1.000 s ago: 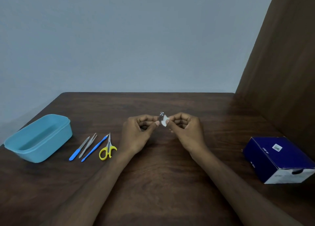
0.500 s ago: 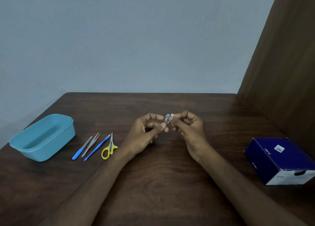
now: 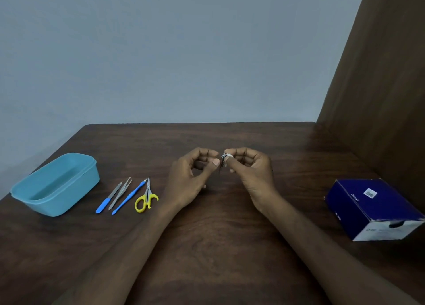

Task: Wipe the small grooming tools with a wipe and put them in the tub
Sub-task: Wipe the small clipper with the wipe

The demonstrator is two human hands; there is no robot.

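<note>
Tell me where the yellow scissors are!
In the head view, the yellow scissors lie flat on the table, left of the left hand, beside a blue-handled tool, with the blue tub farther left.

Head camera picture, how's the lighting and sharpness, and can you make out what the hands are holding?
Head view: dim, even light, soft shadows, no glare; wide-angle bend at the edges. The tub and scissors read clearly; the small metal tool and white wipe between the left hand and right hand are tiny and slightly blurred.
</note>
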